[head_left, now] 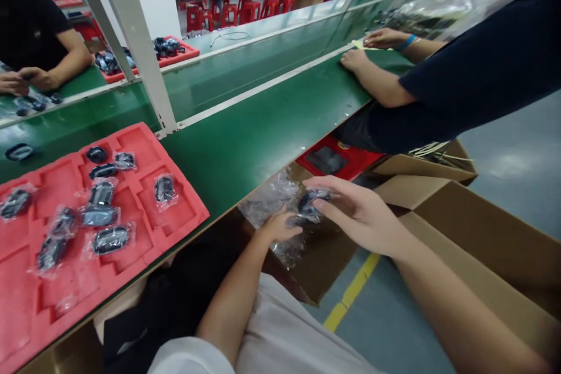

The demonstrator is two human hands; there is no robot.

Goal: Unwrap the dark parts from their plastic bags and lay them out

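My right hand (362, 210) grips a small dark, rounded part (311, 204) with a glossy surface, thumb in front and fingers behind. Close by on the left is my left hand (280, 227), its thumb and fingers closing around something greyish that I cannot make out. Both hands are beside the bench edge, above a cardboard box (333, 251) that holds crumpled clear plastic bags (272, 196). On the bench, a red tray (175, 234) carries several similar dark parts in clear wrap, such as one black oval part (111, 239).
A green bench (245, 134) with a white post (135, 41) runs across the view. Open cartons (473, 245) stand on the floor at right. A co-worker's arm (390, 93) rests on the bench; another person (35, 29) handles parts at far left. One dark part (20, 152) lies behind the tray.
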